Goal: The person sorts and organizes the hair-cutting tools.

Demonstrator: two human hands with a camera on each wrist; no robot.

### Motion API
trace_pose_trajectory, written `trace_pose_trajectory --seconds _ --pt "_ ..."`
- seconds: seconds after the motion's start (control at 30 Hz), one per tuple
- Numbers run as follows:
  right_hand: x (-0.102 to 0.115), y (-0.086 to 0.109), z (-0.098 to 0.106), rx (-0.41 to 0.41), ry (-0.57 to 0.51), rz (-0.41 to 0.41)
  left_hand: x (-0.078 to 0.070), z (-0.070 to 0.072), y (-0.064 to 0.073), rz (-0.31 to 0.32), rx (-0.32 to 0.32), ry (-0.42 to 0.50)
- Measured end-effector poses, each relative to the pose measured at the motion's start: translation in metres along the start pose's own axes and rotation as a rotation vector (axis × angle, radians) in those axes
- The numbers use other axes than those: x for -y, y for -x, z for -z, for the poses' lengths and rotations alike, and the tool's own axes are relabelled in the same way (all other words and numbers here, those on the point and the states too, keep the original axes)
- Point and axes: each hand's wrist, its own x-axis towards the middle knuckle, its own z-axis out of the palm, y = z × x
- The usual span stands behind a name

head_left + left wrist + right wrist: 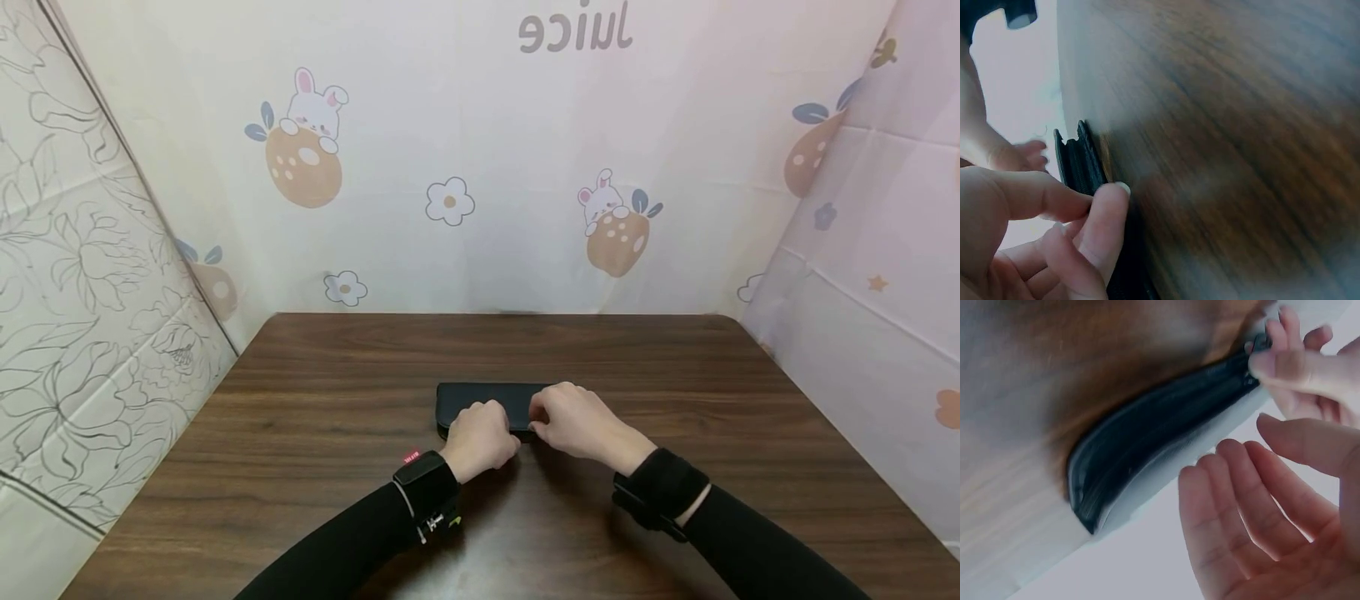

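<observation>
A flat, black zip wallet (480, 396) lies on the table, its long edge towards me. In the left wrist view, the two rims of the wallet (1075, 159) stand a little apart at the far end, with dark tape between them. My left hand (480, 437) pinches the wallet's front edge between thumb and finger; any zipper pull there is hidden by the fingertips. At the wallet's right end is my right hand (581, 423). In the right wrist view, the right hand's fingers (1244, 500) are loosely extended beside the wallet, thumb apart from them.
The brown wooden table (337, 358) reaches back to a printed curtain (450, 125) with rabbits and flowers. More patterned cloth hangs at the left (97, 250) and right sides. Black bands with devices (429, 487) sit on both wrists.
</observation>
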Motion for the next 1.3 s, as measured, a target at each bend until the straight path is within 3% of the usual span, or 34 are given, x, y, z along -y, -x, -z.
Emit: trace_pose_trajectory --seconds 0.23,0.4,0.87,1.3 --pt "-0.009 -0.003 0.003 0.026 0.070 0.004 -0.003 -0.005 0.003 -0.090 -0.090 -0.215" --pt "-0.016 -0.006 0.002 0.089 0.062 0.002 -0.004 -0.007 0.003 -0.135 -0.127 -0.290" --pt "-0.029 -0.023 -0.004 0.242 0.037 -0.066 -0.006 -0.006 0.001 -0.124 -0.069 -0.334" --pt "-0.035 -0.032 -0.006 0.291 0.094 -0.066 -0.008 -0.007 -0.001 -0.098 0.004 -0.245"
